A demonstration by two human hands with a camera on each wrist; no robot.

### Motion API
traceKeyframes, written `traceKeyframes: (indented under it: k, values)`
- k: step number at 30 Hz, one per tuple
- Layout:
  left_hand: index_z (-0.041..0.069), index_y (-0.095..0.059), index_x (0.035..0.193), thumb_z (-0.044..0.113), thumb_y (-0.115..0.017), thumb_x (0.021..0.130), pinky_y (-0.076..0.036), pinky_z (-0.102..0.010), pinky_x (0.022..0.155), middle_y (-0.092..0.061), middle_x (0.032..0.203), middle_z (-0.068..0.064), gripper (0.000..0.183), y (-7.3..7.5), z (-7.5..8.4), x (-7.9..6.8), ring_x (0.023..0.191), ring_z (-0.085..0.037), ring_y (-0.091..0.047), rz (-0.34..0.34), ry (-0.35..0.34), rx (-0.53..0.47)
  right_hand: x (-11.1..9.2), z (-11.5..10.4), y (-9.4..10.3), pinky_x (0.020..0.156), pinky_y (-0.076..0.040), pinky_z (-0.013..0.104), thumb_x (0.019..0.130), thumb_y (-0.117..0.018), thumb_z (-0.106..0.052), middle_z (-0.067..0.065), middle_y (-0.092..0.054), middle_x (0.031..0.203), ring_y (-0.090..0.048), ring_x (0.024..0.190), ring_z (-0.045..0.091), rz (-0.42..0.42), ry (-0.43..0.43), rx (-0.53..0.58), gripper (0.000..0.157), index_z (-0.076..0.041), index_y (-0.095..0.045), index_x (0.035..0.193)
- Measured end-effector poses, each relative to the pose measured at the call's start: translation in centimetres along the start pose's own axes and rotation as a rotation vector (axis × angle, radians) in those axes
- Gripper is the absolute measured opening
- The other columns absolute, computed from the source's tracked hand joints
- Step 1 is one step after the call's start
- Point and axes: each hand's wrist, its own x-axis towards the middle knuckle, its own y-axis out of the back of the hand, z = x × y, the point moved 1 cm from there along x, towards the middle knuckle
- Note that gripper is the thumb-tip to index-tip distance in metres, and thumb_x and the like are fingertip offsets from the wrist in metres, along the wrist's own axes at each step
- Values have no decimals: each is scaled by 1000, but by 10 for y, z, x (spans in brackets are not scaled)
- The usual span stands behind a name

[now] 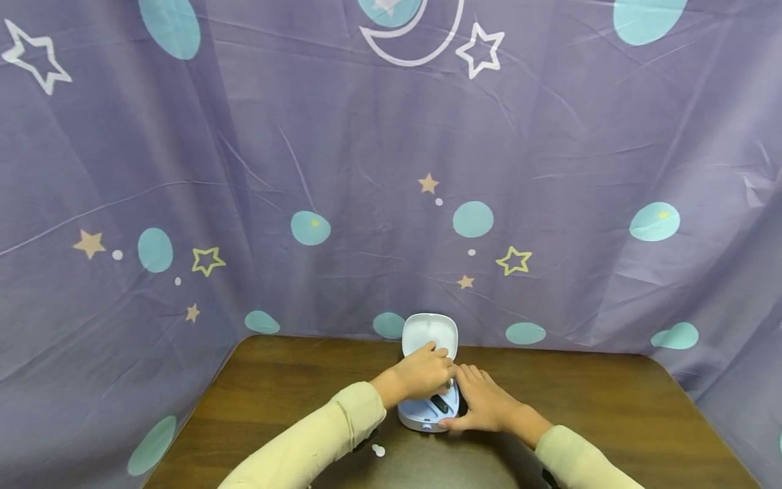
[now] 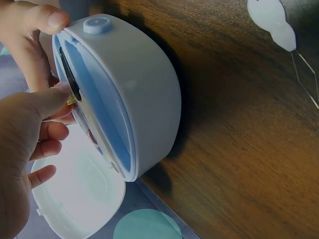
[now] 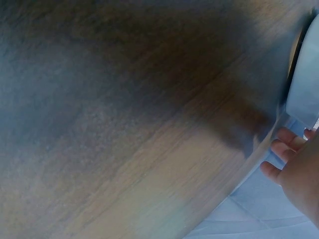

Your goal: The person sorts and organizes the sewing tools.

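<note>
A white-and-blue sewing kit case [image 1: 418, 420] stands on the table with its white lid [image 1: 430, 331] raised at the back. My left hand [image 1: 423, 373] reaches over the inside. In the left wrist view its thumb and fingers pinch a small gold-coloured thing [image 2: 71, 100], mostly hidden by the fingertips. A slim black piece [image 1: 440, 403] lies in the blue tray [image 2: 107, 89] close by. From the right side, my right hand [image 1: 485, 404] grips the case, thumb at the front by the round button [image 2: 97, 25]. Only some of its fingers [image 3: 284, 144] show in the right wrist view.
On the brown wooden table [image 1: 293, 401], a white needle threader [image 2: 273, 24] with a thin wire loop lies in front of the case, to its left. A purple curtain [image 1: 366, 170] with stars and moons hangs right behind the table's far edge.
</note>
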Motion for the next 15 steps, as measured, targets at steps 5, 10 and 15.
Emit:
traceKeyframes:
  k: [5, 10, 15]
  values:
    - [27, -71, 117, 47, -67, 93, -45, -28, 91, -72, 111, 15, 32, 1, 2, 0, 104, -7, -60, 2, 17, -21, -1, -1, 0, 92, -47, 45, 78, -63, -80, 2, -54, 119, -52, 111, 17, -9, -2, 15, 91, -9, -48, 132]
    - [26, -71, 116, 47, -68, 92, -45, -29, 90, -72, 108, 14, 32, 4, 3, -3, 103, -7, -60, 16, 21, -32, -2, -2, -2, 92, -47, 45, 77, -62, -82, 1, -54, 118, -52, 110, 16, -16, -6, 23, 91, -11, -48, 133]
    - [27, -71, 116, 51, -65, 94, -46, -31, 91, -71, 106, 12, 33, 10, -5, -4, 103, -9, -60, 29, 39, -36, -1, -1, 2, 96, -47, 49, 77, -62, -82, 4, -55, 122, -52, 114, 19, -22, -26, 40, 98, -9, -43, 141]
